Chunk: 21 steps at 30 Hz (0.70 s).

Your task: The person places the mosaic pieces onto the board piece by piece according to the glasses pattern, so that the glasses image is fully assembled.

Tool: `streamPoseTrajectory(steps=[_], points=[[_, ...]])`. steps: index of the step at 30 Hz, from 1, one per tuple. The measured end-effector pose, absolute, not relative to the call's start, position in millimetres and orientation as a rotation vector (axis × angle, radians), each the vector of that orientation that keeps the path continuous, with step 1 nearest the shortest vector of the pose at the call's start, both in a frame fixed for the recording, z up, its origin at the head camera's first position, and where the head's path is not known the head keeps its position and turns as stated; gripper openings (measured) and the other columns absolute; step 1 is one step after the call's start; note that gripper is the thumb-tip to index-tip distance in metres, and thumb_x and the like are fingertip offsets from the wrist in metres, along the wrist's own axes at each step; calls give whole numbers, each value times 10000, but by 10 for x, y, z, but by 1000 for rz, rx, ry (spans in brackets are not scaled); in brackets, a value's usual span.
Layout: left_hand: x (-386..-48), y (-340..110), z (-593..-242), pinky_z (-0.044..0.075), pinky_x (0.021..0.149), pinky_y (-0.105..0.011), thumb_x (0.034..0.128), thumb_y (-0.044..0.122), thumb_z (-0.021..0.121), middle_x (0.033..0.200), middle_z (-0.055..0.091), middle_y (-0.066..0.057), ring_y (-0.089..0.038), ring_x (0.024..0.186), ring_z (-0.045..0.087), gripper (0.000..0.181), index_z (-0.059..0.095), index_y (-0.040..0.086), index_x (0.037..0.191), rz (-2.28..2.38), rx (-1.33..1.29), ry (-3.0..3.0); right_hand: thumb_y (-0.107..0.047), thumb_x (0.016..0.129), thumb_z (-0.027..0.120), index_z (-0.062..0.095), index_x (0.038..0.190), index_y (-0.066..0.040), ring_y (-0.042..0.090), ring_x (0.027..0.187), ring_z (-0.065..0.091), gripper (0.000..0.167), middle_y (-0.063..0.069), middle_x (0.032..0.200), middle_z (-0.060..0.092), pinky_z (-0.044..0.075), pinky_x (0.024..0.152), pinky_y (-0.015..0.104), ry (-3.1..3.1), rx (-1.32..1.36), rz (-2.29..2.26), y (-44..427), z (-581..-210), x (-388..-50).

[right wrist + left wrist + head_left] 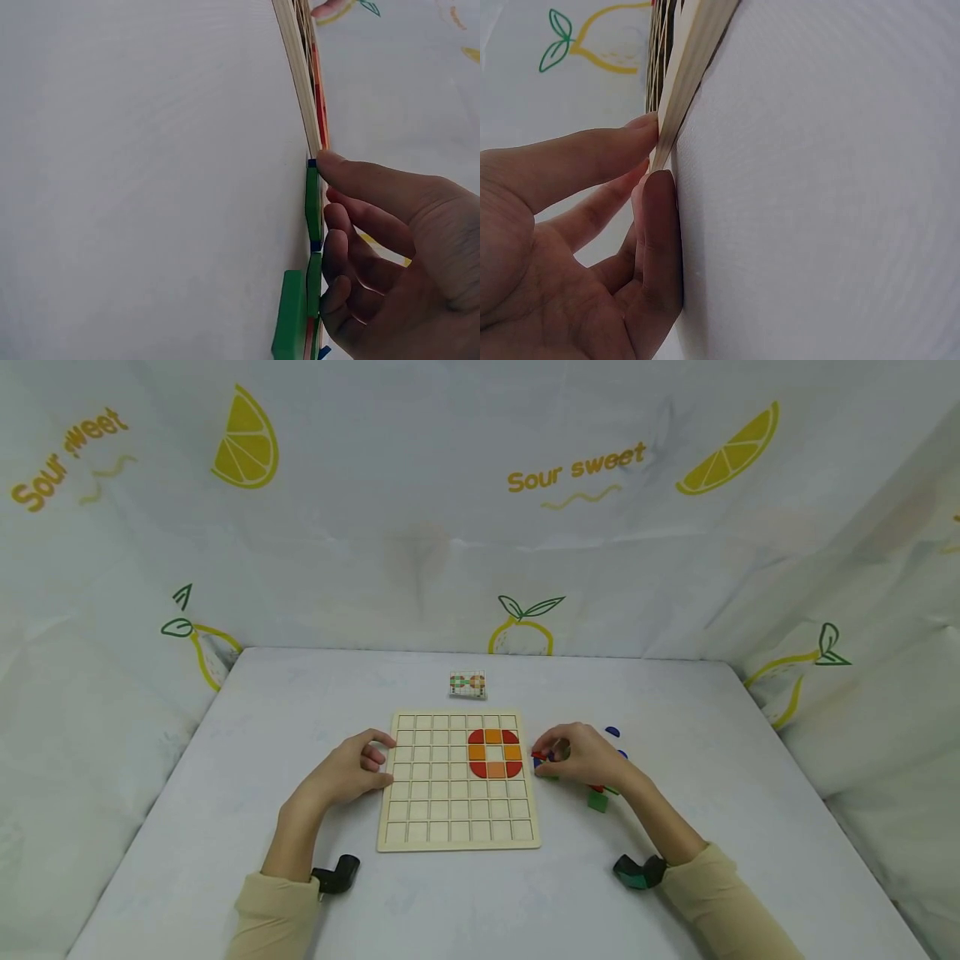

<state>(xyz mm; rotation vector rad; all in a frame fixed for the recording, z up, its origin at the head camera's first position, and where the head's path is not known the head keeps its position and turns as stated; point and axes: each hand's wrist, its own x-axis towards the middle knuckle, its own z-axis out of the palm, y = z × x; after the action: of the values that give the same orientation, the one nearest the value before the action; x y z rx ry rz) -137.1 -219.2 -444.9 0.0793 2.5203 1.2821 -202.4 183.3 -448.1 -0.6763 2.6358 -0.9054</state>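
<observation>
A wooden grid board [429, 812] lies on the white table. On its upper right, red rounded corner pieces [513, 769] and orange squares [493, 737] form a ring around a bare wooden middle. My left hand [347, 770] touches the board's left edge, index finger and thumb spread apart along it. Beside the right edge is my right hand [588, 756], fingertips bent down over a small red piece [538, 755] and a blue piece [537, 763]. Whether it pinches the red piece is unclear. Green pieces [313, 202] lie under that hand in the right wrist view.
A small pattern card [468, 684] sits beyond the board. Blue half-round pieces [612, 731] and a green square [597, 801] lie around the right hand, which partly covers the loose pieces. A printed white cloth [420, 527] hangs behind the table.
</observation>
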Motion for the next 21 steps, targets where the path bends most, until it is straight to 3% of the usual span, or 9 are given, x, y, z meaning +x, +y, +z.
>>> streamPoseTrajectory(steps=[21], points=[[-1366,-2194,-4457,467,858,-331,901,58,818,1126,603,-113,-209,1010,580,539,612,57,1399,1278,85,2526,-233,883,915,825,1089,-98,136,818,556,262,16,1006,784,453,693,206,2652,-687,-863,1846,-4488,-2025]])
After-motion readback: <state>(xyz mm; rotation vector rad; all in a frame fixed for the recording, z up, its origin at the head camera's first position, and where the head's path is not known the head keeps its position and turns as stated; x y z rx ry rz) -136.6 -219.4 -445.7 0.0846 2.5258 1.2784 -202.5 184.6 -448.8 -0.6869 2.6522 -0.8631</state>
